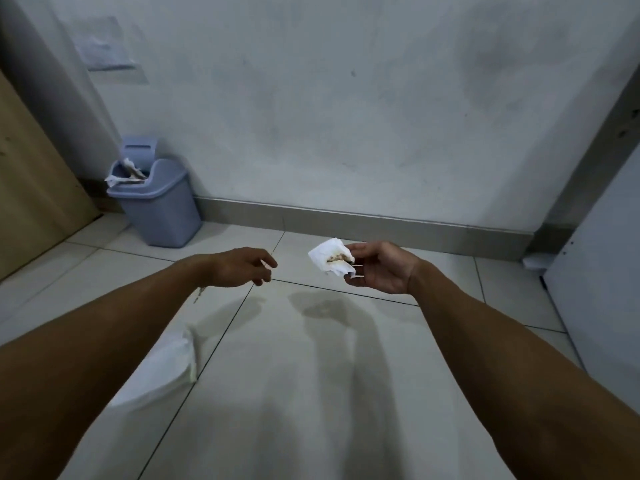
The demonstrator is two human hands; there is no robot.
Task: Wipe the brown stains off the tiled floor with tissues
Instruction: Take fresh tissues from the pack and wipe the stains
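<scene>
My right hand (379, 266) holds a crumpled white tissue (330, 256) with a brown smear on it, pinched at the fingertips above the floor. To its left my left hand (242, 266) hovers palm down with loosely curled fingers and nothing in it. A small brown stain (199, 294) shows on the pale tiled floor (311, 393) just under my left wrist. A white pack of tissues (166, 368) lies on the floor, partly hidden by my left forearm.
A blue-grey swing-lid bin (157, 199) with used tissues poking out stands against the wall at the left. A wooden panel (31, 188) leans at far left. A white door or cabinet (599, 299) stands at the right. Shadows of my arms fall on the tiles.
</scene>
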